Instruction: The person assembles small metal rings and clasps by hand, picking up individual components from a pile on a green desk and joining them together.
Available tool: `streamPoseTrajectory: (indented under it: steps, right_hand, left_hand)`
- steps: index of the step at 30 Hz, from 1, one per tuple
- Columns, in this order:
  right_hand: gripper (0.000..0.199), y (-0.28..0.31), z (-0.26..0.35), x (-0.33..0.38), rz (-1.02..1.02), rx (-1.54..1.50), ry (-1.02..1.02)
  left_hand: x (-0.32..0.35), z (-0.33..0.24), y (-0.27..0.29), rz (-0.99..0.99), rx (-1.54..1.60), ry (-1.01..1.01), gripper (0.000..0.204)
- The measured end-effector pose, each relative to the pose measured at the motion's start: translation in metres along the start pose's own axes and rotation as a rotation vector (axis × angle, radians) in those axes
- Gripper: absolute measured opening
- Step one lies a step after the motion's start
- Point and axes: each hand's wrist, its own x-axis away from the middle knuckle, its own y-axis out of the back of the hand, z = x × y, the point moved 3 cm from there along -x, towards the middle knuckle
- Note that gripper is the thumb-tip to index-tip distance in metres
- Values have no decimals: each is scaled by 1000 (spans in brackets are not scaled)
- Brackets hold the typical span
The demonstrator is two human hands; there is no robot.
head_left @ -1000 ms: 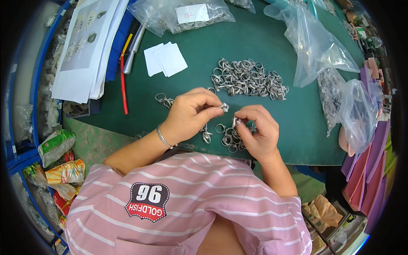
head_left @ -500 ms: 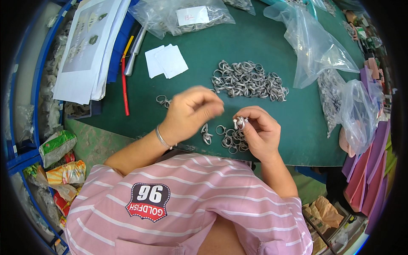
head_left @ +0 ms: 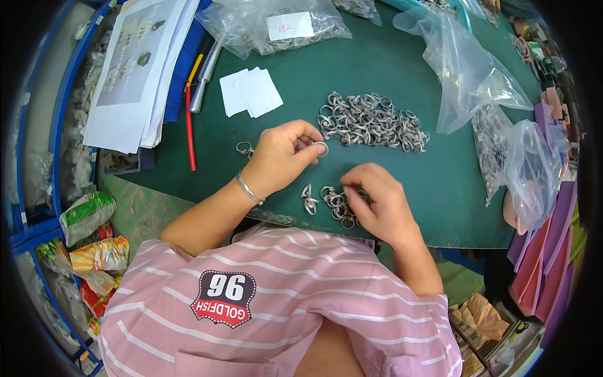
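Observation:
My left hand (head_left: pixel 282 154) is closed, pinching a grey metal ring (head_left: pixel 322 149) between thumb and fingertips, just left of a large heap of grey rings (head_left: pixel 377 122). My right hand (head_left: pixel 380 201) is lowered over a smaller pile of rings (head_left: pixel 336 200) near the table's front edge. Its fingers are curled in, with the thumb close to the index finger; what they grip is hidden among the rings. A short row of joined or stacked rings (head_left: pixel 308 200) lies left of that pile. Beyond my left wrist are a few loose rings (head_left: pixel 244 149).
Paper slips (head_left: pixel 251 93) lie on the green table (head_left: pixel 301 69). A red-and-yellow stick (head_left: pixel 190 125) and a metal rod (head_left: pixel 204 78) rest beside stacked sheets (head_left: pixel 135 75). Bags of rings (head_left: pixel 276 28) stand at the back, clear plastic bags (head_left: pixel 468 78) at right.
My left hand, blurred before, now holds a ring up in a pinch. My right hand has dropped from holding a cluster of rings upright to the small pile, its fingers turned downward.

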Motion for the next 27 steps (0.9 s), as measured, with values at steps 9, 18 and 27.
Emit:
streamPoseTrajectory:
  steps: [9, 18, 27]
  right_hand:
    - [9, -7, -10, 1, -211, -349, -211]
    - [7, -6, -13, 9, -139, -775, -386]
    - [17, -8, -11, 11, -200, -862, -312]
  left_hand:
    - [20, -26, -13, 140, 323, -125, 20]
    - [25, -43, -11, 96, 116, -348, 23]
    - [28, -49, -14, 27, 16, -462, 23]
